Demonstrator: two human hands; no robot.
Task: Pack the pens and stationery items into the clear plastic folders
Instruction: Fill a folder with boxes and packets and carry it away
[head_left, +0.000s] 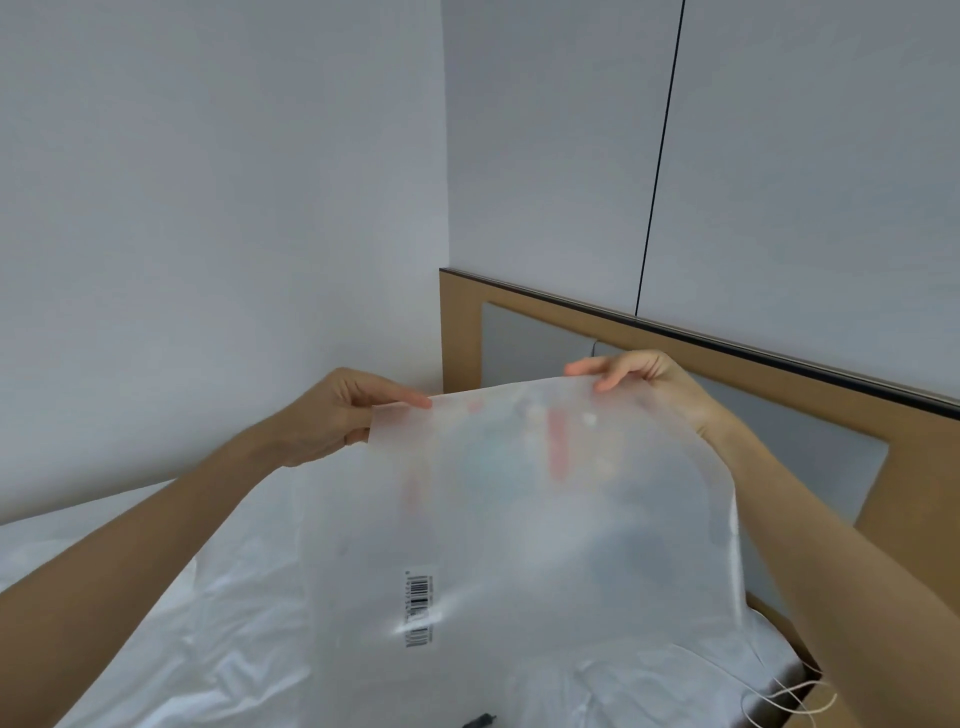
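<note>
White sheets on the bed (171, 613) lie under a clear plastic folder (519, 519) held up by both hands, left hand (332, 415) and right hand (634, 371) pinching its far edge, so the blurred coloured items inside could slide out if it tips.

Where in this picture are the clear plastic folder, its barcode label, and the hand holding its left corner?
clear plastic folder (545, 519): head view, middle of its frosted front sheet.
barcode label (418, 610): head view, centre of the printed stripes.
left hand (332, 415): head view, back of the hand, pinching the folder's top corner.
</note>
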